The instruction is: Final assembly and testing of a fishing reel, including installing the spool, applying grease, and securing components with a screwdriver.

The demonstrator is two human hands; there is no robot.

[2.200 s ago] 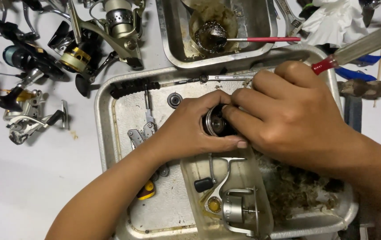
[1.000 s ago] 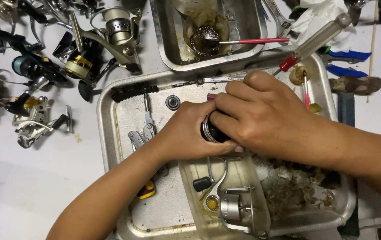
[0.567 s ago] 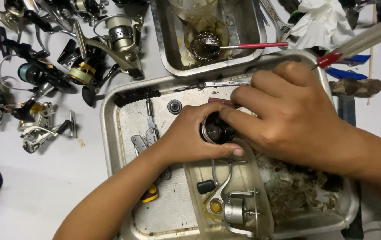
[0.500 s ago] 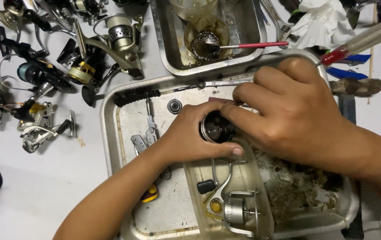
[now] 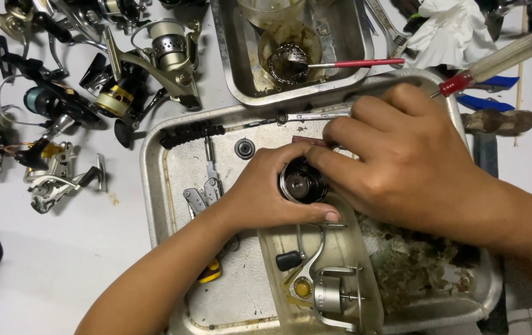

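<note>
- White table (image 5: 43, 273): carries everything shown.
- Large metal tray (image 5: 154, 186): centre, resting on the table.
- Smaller metal tray (image 5: 229, 68): just above the large one.
- Fishing reels (image 5: 123, 80): clustered at upper left.
- Crumpled white cloth (image 5: 452, 31): upper right.
- Blue-handled tools (image 5: 489, 93): right edge, beside the large tray.

Bright, even overhead light (soft shadows), sharp focus throughout.

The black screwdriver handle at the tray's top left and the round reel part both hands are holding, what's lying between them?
In the head view, a small dark round washer-like piece lies on the tray between the black screwdriver handle and the round reel part.
</note>
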